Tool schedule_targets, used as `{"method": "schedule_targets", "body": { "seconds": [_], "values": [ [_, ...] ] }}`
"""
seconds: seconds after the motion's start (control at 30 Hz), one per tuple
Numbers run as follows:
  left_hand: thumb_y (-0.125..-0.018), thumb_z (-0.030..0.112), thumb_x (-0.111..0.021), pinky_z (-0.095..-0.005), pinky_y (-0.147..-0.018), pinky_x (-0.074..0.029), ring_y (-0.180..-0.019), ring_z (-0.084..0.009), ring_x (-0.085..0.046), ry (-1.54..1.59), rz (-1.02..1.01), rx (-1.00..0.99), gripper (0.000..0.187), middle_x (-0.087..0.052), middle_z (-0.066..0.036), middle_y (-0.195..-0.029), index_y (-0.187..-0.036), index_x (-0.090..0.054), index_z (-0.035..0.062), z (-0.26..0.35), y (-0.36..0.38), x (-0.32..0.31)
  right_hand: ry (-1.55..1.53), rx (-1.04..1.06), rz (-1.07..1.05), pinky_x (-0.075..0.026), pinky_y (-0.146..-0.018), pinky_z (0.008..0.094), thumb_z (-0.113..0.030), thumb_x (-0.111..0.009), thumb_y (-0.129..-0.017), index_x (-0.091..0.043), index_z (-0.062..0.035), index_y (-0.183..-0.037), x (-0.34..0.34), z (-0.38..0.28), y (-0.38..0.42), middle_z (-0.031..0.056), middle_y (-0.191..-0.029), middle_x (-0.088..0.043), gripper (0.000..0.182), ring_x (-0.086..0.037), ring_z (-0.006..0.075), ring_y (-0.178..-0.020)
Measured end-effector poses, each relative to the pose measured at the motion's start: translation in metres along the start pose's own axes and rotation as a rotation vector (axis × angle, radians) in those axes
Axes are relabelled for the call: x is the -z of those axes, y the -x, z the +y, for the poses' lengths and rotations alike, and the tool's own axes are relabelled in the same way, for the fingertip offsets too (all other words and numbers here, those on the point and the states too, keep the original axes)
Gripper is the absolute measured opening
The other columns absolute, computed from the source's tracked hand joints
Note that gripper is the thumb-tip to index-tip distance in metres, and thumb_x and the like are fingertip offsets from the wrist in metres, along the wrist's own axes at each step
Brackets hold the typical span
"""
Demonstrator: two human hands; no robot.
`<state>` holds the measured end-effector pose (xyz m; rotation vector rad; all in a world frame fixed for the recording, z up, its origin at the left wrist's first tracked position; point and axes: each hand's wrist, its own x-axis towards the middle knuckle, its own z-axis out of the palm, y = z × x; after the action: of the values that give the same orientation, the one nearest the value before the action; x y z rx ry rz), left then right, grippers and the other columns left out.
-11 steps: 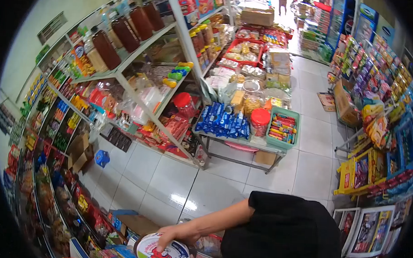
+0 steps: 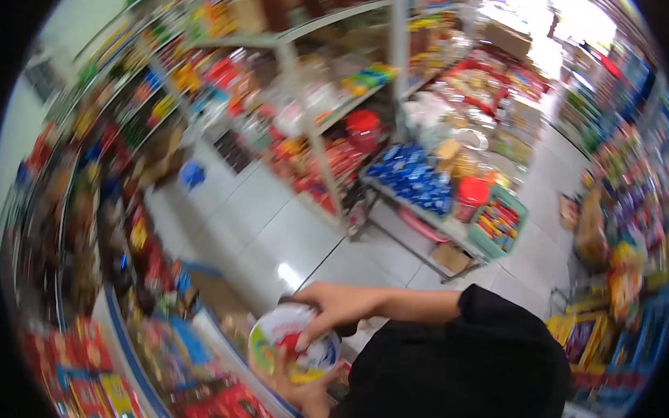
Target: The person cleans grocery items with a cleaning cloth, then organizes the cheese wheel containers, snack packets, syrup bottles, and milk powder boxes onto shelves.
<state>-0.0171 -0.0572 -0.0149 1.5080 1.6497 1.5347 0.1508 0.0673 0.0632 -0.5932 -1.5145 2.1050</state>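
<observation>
A round tub (image 2: 275,328) with a white printed lid, marked in red, blue, yellow and green, is between my two hands at the bottom centre. From the right, my right hand (image 2: 342,309) reaches over the tub's upper side, its thumb lying on the lid and its other fingers hidden behind. My left hand (image 2: 306,396) grips the lower edge, with a thumb or finger along the lid. A black sleeve (image 2: 486,306) covers my right upper arm. Motion blur hides the lettering on the lid.
Shelves of packets (image 2: 94,348) curve along the left. A cardboard box (image 2: 224,301) sits close beyond the tub. Ahead stands a low table (image 2: 422,223) with blue packets, a red-lidded jar (image 2: 470,197) and a green basket (image 2: 524,227). Hanging snacks (image 2: 638,175) line the right.
The view has swung, so the shelves and table appear shifted right. Both hands and the tub sit higher and further right in view, and more of my left hand shows.
</observation>
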Motion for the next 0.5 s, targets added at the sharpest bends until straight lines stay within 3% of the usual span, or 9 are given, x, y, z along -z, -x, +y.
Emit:
{"method": "schedule_targets", "body": {
  "seconds": [0.07,0.13,0.2,0.27,0.33,0.4,0.5],
  "values": [
    [-0.032,0.022,-0.089,-0.0432,-0.090,-0.042,-0.111,-0.0417,-0.044,-0.127,0.035,-0.277,0.089,-0.031,-0.026,-0.130,-0.114,-0.053,0.0154,0.016,-0.018,-0.012,-0.368,-0.035,-0.060,-0.048,-0.077,0.0294,-0.031,-0.066,-0.074,-0.049,0.0024,-0.113,-0.002,0.010,-0.005,0.0121,-0.102,-0.058,0.054,-0.058,0.0173,-0.089],
    [-0.035,0.029,-0.089,-0.0450,-0.092,-0.040,-0.112,-0.0405,-0.043,-0.071,0.110,-0.367,0.077,-0.034,-0.027,-0.129,-0.106,-0.060,0.0166,0.032,-0.044,-0.017,-0.699,-0.132,-0.097,-0.045,-0.088,0.0343,-0.039,-0.058,-0.079,-0.043,-0.0010,-0.121,-0.002,0.029,-0.012,0.0148,-0.112,-0.054,0.058,-0.055,0.0226,-0.101],
    [-0.036,0.033,-0.088,-0.0449,-0.093,-0.040,-0.112,-0.0396,-0.044,-0.133,0.123,-0.367,0.075,-0.035,-0.027,-0.128,-0.104,-0.062,0.0148,0.031,-0.054,-0.009,-0.744,-0.195,-0.111,-0.043,-0.090,0.0365,-0.042,-0.056,-0.080,-0.039,0.0010,-0.124,-0.003,0.029,-0.011,0.0160,-0.117,-0.052,0.064,-0.053,0.0235,-0.104],
    [-0.037,0.035,-0.087,-0.0446,-0.093,-0.039,-0.112,-0.0389,-0.045,-0.155,0.150,-0.319,0.075,-0.037,-0.027,-0.127,-0.103,-0.062,0.0126,0.027,-0.055,0.002,-0.358,-0.140,-0.074,-0.049,-0.081,0.0401,-0.059,-0.056,-0.073,-0.036,0.0003,-0.126,-0.014,0.037,-0.013,0.0170,-0.112,-0.054,0.082,-0.056,0.0279,-0.099],
    [-0.037,0.036,-0.086,-0.0440,-0.093,-0.040,-0.112,-0.0384,-0.045,-0.147,0.172,-0.209,0.076,-0.038,-0.027,-0.125,-0.104,-0.061,0.0102,0.027,-0.046,0.014,-0.415,-0.150,-0.205,-0.046,-0.083,0.0420,-0.061,-0.051,-0.075,-0.033,-0.0004,-0.128,-0.010,0.040,-0.002,0.0173,-0.117,-0.050,0.083,-0.053,0.0292,-0.103],
    [-0.038,0.034,-0.086,-0.0432,-0.093,-0.040,-0.111,-0.0376,-0.046,-0.140,0.176,-0.184,0.076,-0.039,-0.027,-0.124,-0.104,-0.061,0.0070,0.027,-0.042,0.020,-0.576,-0.042,-0.227,-0.038,-0.095,0.0409,-0.054,-0.047,-0.082,-0.033,0.0000,-0.128,-0.005,0.042,-0.002,0.0162,-0.122,-0.046,0.072,-0.047,0.0246,-0.112],
    [-0.037,0.033,-0.087,-0.0432,-0.092,-0.040,-0.110,-0.0370,-0.046,-0.096,0.159,-0.146,0.076,-0.041,-0.025,-0.121,-0.104,-0.061,0.0078,0.029,-0.035,0.017,-0.651,-0.010,-0.071,-0.033,-0.098,0.0443,-0.062,-0.036,-0.082,-0.024,-0.0059,-0.135,-0.002,0.045,-0.016,0.0145,-0.133,-0.036,0.078,-0.038,0.0270,-0.120]
  ]
}}
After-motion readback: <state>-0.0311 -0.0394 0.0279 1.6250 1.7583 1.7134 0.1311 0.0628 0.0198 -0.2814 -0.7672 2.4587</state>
